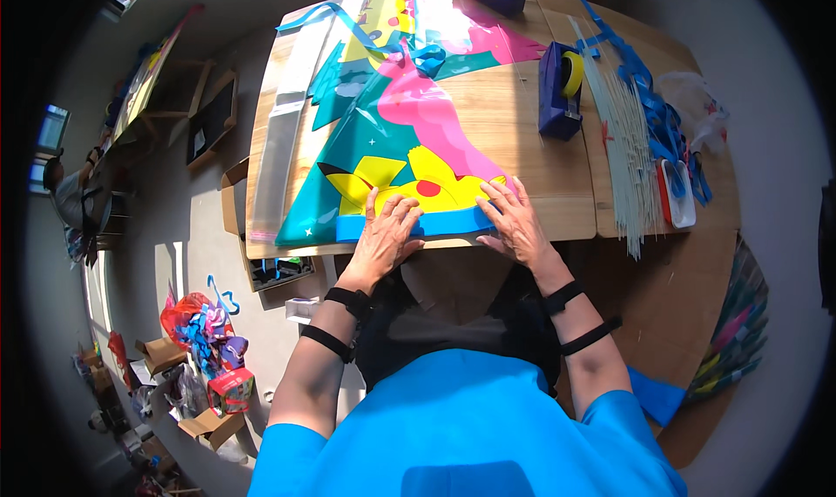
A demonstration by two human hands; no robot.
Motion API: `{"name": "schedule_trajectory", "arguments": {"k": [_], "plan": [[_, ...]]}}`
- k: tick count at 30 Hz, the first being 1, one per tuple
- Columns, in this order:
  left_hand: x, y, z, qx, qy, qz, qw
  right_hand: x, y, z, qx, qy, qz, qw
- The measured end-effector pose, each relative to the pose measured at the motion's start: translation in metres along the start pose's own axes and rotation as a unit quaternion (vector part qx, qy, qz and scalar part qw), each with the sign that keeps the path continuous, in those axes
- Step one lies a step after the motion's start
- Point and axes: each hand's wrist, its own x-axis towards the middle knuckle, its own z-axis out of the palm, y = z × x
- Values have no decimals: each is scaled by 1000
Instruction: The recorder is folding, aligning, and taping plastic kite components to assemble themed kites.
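A shiny printed plastic sheet [409, 105] in teal, pink and yellow spreads over the wooden table, with a yellow cartoon figure at its near end. Along that near edge lies a blue strip [440, 223]. My left hand [381, 236] rests on the strip's left part, fingers stretched forward over it and thumb by the table's front edge. Over the strip's right end, my right hand [515, 223] lies with its fingers spread and thumb pointing inward. Both hands touch the sheet; what lies beneath the fingers is hidden.
Two tape dispensers [562, 92] stand on the wooden table [544, 166]. A bundle of thin pale rods [623, 140], blue ribbon [657, 118] and a red-and-white holder [677, 192] lie at right. Clear strips [283, 140] lie at left. Boxes fill the left floor; another person [74, 192] stands far left.
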Motion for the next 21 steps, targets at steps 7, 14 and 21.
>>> {"name": "schedule_trajectory", "arguments": {"k": [7, 14, 21], "plan": [[-26, 21, 32, 112, -31, 64, 991, -22, -6, 13, -45, -6, -15, 999], [-29, 21, 28, 58, -49, 21, 997, -28, 0, 11, -43, -14, 26, 999], [-30, 21, 30, 74, -42, 16, 996, -28, 16, 7, -135, -1, 5, 991]]}}
